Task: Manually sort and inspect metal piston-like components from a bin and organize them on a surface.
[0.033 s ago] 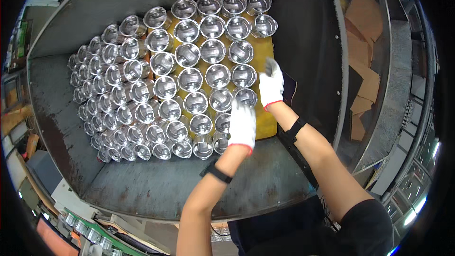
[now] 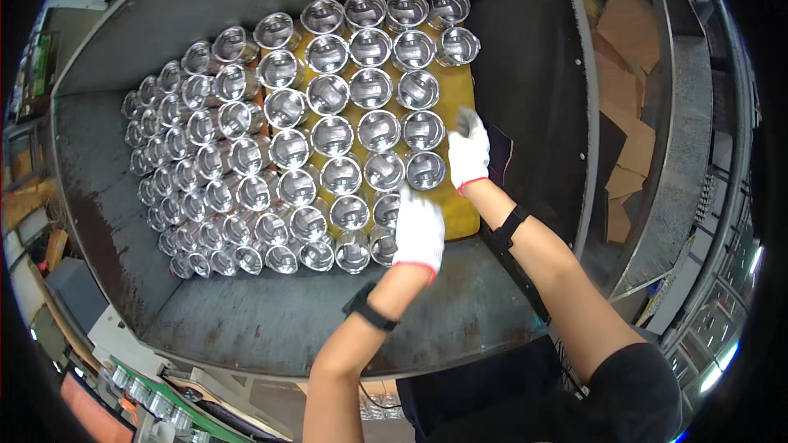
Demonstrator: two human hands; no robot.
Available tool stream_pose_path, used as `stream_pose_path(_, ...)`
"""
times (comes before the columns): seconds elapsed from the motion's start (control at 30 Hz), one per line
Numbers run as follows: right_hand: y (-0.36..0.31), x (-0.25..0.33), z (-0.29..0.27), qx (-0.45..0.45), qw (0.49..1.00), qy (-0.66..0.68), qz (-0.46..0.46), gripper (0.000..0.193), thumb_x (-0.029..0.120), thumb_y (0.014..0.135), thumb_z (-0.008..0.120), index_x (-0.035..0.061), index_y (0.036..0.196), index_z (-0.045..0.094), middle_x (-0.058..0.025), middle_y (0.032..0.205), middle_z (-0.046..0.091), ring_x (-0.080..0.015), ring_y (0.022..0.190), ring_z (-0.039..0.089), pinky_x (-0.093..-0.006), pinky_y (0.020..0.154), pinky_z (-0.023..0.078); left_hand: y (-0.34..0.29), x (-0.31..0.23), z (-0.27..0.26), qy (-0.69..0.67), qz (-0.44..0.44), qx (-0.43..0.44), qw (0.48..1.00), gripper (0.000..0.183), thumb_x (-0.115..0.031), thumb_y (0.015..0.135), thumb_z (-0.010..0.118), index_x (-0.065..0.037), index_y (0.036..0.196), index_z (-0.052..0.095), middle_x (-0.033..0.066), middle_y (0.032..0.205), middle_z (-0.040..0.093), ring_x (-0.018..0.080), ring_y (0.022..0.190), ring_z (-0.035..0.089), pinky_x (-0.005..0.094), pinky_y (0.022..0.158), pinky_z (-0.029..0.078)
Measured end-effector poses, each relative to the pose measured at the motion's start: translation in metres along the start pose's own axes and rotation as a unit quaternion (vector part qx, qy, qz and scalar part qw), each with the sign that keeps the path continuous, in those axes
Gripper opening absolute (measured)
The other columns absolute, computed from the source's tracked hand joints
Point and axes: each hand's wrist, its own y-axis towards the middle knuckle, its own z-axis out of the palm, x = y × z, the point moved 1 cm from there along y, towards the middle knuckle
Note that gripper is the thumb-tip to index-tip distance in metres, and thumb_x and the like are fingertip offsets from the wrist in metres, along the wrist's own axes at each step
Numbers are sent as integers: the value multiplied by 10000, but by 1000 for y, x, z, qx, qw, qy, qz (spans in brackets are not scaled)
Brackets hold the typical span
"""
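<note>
Shiny metal engine pistons [image 2: 332, 136] stand in close rows, with their hollow ends up, inside a deep dark metal bin. Under the right-hand rows shows a yellow sheet [image 2: 460, 189]. My left hand [image 2: 420, 230], in a white glove with a red cuff, is over the near right end of the rows and partly covers a piston [image 2: 386, 210]. Its fingers are smeared and partly hidden. My right hand [image 2: 469, 152], gloved with grey fingertips, hovers over the sheet's right edge beside the last row. Its fingers are loosely bent, thumb apart, and nothing shows in them.
The bin's near metal wall [image 2: 271, 324] runs below the rows, and a black panel [image 2: 533, 74] borders the right side. Beyond it, cardboard pieces [image 2: 628, 107] lie in a side compartment. More pistons [image 2: 160, 406] stand on a green-edged surface at lower left.
My left hand has drawn back slightly toward me, uncovering the piston in front of its fingers. My right hand has shifted only slightly.
</note>
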Motion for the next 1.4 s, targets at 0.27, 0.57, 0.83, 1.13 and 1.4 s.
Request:
stream_pose_path(0.27,-207,40,-27,463,858,-192,-113,377,169,902,589,27,1248,632,-154,1173,689,-279,1072,657,-369,946,505,-288,-55,-17,-172,-92,-275,942,424,-214,758,737,-61,1125,590,118,1047,607,303,1036,563,521,1094,336)
stream_pose_path(0.57,-375,39,-48,554,620,-411,-375,792,534,804,702,-7,1357,532,-249,1297,611,-394,1207,585,-450,1017,467,-503,-233,235,-236,-470,-164,835,334,-327,833,637,-103,1079,666,118,996,693,288,957,638,518,1056,349)
stream_pose_path(0.83,-411,40,-47,527,591,-491,-363,572,440,890,669,-11,1239,639,-224,1151,692,-380,1109,642,-422,971,472,-603,-351,276,-413,-642,-228,605,410,-391,885,602,-118,1184,668,123,1043,706,295,973,665,446,958,453)
stream_pose_path(1.13,-291,33,73,558,3,-776,-294,578,545,901,609,14,1116,687,-167,1058,721,-314,916,668,-381,827,518,-601,-416,273,-497,-809,-220,224,413,-414,896,601,-139,1198,659,121,1050,697,302,999,668,437,836,527)
stream_pose_path(1.4,-600,86,61,395,-56,-856,-328,492,484,892,618,12,994,711,-165,990,735,-316,838,713,-405,775,565,-582,-452,277,-647,-747,-114,99,424,-477,914,561,-176,1190,677,121,1069,709,296,1015,674,431,851,534)
